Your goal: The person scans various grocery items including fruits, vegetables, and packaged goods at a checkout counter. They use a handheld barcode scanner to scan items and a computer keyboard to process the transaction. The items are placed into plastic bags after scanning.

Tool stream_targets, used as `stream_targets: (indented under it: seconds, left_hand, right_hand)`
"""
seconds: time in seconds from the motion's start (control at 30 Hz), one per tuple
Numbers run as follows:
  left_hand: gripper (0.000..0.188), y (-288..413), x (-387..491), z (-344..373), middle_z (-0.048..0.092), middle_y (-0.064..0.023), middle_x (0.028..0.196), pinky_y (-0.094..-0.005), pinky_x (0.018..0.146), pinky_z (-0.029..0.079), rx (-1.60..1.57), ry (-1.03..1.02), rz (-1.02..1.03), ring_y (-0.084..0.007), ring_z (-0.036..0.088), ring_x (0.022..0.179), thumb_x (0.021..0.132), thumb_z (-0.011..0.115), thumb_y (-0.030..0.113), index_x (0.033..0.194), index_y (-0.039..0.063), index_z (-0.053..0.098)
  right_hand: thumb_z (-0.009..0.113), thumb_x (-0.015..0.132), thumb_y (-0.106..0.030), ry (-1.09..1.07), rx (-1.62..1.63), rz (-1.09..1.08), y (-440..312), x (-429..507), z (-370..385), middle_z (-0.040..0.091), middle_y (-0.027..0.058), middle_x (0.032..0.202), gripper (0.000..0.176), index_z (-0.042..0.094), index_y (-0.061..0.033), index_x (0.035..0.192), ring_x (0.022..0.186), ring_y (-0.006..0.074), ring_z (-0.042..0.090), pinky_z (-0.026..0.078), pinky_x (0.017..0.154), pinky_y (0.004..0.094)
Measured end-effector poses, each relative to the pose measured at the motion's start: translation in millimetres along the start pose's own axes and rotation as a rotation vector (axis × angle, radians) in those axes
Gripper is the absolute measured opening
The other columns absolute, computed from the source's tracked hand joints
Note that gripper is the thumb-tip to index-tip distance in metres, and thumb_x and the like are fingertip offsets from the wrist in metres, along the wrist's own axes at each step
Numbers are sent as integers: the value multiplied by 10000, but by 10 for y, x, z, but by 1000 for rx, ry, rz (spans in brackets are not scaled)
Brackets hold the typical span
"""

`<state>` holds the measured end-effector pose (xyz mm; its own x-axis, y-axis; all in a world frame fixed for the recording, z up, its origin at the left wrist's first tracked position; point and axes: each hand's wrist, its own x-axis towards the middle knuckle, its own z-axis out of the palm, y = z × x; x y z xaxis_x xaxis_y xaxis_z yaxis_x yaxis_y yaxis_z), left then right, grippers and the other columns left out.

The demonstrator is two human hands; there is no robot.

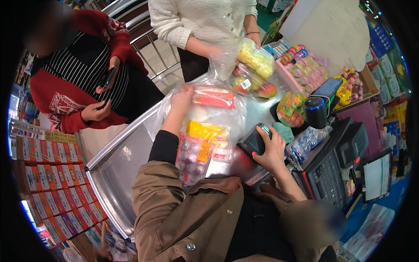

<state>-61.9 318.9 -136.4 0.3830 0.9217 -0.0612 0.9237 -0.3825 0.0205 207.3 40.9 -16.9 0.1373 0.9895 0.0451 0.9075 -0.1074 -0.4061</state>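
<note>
My left hand [183, 100] grips the top of a clear plastic bag [240, 111] on the metal counter. In and under the bag lie a red-labelled package [214, 99], a yellow packet [206, 131] and a pink-printed clear pack of round items [193, 157]. My right hand [270, 147] is closed around a black handheld device [258, 139], probably a scanner, just right of the bag. Beyond the bag, a person in a white knit top [209, 26] holds a bag of yellow food [257, 60] over bagged mangoes [266, 90].
Another person in a red cardigan [68, 98] holds a phone [109, 77] at the left. A black keyboard [327, 180], a black cylindrical device [315, 111] and candy boxes [288, 77] line the right side. A metal railing [157, 49] stands behind the counter's raised edge [124, 131].
</note>
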Motion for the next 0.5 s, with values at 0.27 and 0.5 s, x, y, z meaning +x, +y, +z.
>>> stream_targets:
  seconds: [0.27, 0.5]
  left_hand:
    - [599, -131, -424, -308, 520, -104, 1359, -416, 901, 493, -113, -332, -26, -301, 596, 1119, 758, 718, 273, 1322, 241, 519]
    - [598, -53, -354, 214, 447, -152, 1397, -429, 992, 443, -115, 67, 158, -377, 509, 1213, 817, 642, 250, 1366, 166, 421]
  right_hand:
    - [815, 578, -253, -26, -29, 41, -11, 2, 6, 414, 230, 1323, 856, 479, -224, 1365, 1226, 374, 408, 295, 1017, 464]
    - [815, 576, -256, 15, -51, -17, 18, -21, 37, 431, 233, 1310, 861, 478, -224, 1367, 1218, 380, 415, 307, 1013, 467]
